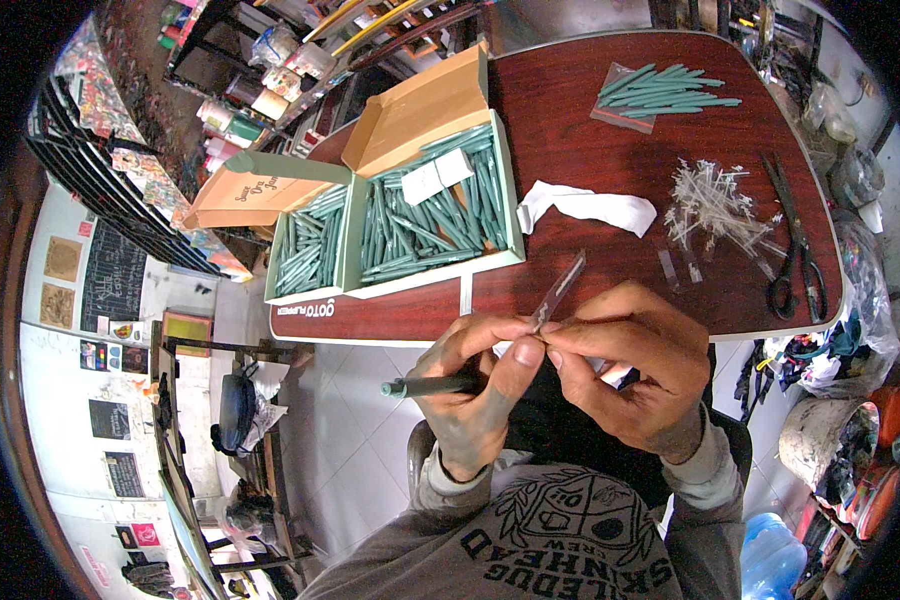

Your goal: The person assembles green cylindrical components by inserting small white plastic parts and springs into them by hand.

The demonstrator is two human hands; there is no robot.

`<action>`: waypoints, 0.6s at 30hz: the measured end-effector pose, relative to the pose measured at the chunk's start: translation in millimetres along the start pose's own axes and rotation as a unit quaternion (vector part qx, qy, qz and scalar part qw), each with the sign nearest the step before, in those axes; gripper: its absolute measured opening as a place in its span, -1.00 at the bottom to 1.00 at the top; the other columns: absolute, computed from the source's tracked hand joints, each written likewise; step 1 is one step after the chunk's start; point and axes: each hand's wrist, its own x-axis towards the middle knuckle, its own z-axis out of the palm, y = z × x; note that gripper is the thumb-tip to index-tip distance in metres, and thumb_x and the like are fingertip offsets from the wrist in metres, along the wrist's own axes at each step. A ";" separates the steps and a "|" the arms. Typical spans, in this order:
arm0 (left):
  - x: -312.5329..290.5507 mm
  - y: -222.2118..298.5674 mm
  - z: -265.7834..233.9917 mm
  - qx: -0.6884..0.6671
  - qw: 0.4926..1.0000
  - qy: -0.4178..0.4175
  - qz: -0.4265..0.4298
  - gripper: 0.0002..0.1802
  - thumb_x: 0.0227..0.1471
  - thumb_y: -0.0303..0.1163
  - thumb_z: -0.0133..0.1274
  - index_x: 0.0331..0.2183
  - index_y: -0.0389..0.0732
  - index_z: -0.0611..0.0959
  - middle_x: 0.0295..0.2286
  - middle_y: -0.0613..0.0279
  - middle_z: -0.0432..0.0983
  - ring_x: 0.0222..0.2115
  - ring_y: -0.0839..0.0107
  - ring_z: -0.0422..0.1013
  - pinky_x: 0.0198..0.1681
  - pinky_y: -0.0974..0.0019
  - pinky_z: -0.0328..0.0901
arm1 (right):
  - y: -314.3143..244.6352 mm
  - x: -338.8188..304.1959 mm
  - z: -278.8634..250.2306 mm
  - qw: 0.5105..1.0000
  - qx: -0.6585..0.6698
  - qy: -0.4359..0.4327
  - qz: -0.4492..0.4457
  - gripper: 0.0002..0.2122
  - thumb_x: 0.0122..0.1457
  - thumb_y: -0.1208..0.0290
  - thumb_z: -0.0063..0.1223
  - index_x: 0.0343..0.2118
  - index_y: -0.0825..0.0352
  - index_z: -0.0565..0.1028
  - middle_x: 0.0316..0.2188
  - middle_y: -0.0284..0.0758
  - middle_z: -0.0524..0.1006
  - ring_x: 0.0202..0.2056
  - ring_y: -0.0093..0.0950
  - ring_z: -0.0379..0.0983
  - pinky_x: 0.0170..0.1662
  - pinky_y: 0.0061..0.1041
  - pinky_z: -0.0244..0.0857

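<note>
Both hands meet over the table's near edge, fingertips together on a narrow clear plastic sleeve (562, 290) that points up and away. My left hand (478, 385) pinches its lower end between thumb and forefinger. Tucked in the same hand's curled fingers is a green pen (410, 386), its tip sticking out to the left. My right hand (630, 360) is closed at the sleeve's lower end, thumb against forefinger. Beyond, on the left, two open cardboard boxes (518, 215) hold many green pens (440, 235), some apparently in clear wrapping.
On the dark red table (560, 120) lie a crumpled white paper (588, 205), a pile of clear plastic strips (715, 205) and black scissors (798, 250). More green pens (670, 88) rest on a clear bag at the far right. A bucket (820, 440) stands on the right.
</note>
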 end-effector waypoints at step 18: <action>2.7 14.4 4.1 -0.127 0.976 -0.023 -0.173 -0.73 -0.05 -0.32 0.23 -0.31 -0.28 0.65 -0.60 0.31 0.48 -0.70 0.63 0.16 -0.66 0.46 -0.04 | -2.7 -0.3 -5.8 0.999 -0.009 -0.017 0.033 -0.79 -0.11 0.62 0.27 -0.35 0.30 0.60 -0.47 -0.28 0.55 -0.45 -0.33 0.49 -0.36 -0.44 0.39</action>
